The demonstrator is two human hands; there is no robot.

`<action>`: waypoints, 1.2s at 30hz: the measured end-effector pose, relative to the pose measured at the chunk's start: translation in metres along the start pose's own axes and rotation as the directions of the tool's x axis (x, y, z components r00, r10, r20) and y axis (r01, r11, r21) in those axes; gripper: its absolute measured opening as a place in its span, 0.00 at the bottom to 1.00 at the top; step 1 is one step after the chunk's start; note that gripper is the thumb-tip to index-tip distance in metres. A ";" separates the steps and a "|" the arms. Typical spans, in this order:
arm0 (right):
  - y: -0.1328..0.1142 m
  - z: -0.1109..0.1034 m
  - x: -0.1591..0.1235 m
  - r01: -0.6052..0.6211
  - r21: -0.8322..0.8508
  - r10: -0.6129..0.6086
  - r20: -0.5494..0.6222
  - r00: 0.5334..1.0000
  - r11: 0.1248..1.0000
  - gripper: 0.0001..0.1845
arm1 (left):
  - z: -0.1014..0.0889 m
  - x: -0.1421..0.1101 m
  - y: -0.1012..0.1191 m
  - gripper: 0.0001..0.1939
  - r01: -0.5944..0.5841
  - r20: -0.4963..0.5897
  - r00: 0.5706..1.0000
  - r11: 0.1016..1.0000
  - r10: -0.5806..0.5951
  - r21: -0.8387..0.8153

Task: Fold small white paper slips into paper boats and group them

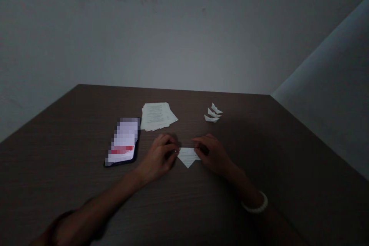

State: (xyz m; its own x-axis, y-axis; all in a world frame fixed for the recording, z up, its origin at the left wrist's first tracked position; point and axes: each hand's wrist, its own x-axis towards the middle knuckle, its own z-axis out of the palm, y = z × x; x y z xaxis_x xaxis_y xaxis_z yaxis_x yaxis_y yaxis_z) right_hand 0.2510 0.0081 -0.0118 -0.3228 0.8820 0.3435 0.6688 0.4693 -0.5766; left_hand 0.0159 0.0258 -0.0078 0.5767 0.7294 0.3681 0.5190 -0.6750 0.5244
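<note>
Two hands are under inspection. We find the left hand (pixel 159 157) and the right hand (pixel 212 154) closed in narrow pinches on opposite ends of a folded sheet (pixel 188 157). We cannot judge the firmness of either pinch, as the contact points are partly hidden. The sheet lies flat on a dark wooden table (pixel 259 161), between the hands, with its triangular point aimed toward the person.

We note three risks. Uneven pressure could let the light sheet slide on the smooth table top. Pulling the hands apart could tear or buckle the paper at the pinched ends. The dim light could also hide a skewed edge from view.

Both wrists sit low, with the forearms angling inward from either side. A white beaded bracelet (pixel 255 203) circles the right wrist. A phone (pixel 122 142) lies just beyond the left hand, within reach of a careless sweep. Farther out are a loose stack of papers (pixel 157 117) and three small paper boats (pixel 213 113), which a sudden move could disturb.
</note>
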 end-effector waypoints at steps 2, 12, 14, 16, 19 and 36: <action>-0.001 0.002 0.000 -0.001 0.003 0.001 0.014 1.000 1.000 0.17 | 0.000 0.000 0.001 0.06 -0.024 -0.045 0.999 0.999 0.025 0.028; -0.007 0.007 0.002 -0.116 0.171 0.120 -0.011 0.993 0.978 0.07 | -0.001 -0.009 0.015 0.15 -0.300 0.146 0.950 0.938 0.277 0.174; -0.008 0.007 0.003 -0.124 0.207 0.128 -0.006 0.992 0.970 0.06 | -0.001 -0.009 0.015 0.15 -0.290 0.151 0.953 0.940 0.264 0.183; -0.009 0.008 0.004 -0.128 0.239 0.133 -0.008 0.991 0.963 0.07 | 0.000 -0.009 0.016 0.15 -0.274 0.157 0.956 0.943 0.247 0.189; -0.009 0.008 0.004 -0.136 0.281 0.144 -0.009 0.990 0.950 0.07 | 0.000 -0.008 0.016 0.14 -0.255 0.165 0.960 0.948 0.225 0.189; -0.014 -0.004 0.000 -0.100 0.228 0.085 0.076 0.993 0.969 0.12 | 0.001 -0.009 0.016 0.12 -0.188 0.125 0.978 0.964 0.166 0.186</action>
State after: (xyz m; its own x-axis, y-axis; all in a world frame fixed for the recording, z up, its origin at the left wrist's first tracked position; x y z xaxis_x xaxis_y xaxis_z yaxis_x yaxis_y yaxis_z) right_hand 0.2441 0.0018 -0.0008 -0.3152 0.9193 0.2357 0.5277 0.3762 -0.7616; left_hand 0.0198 0.0086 -0.0037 0.7293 0.5871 0.3512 0.5094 -0.8087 0.2941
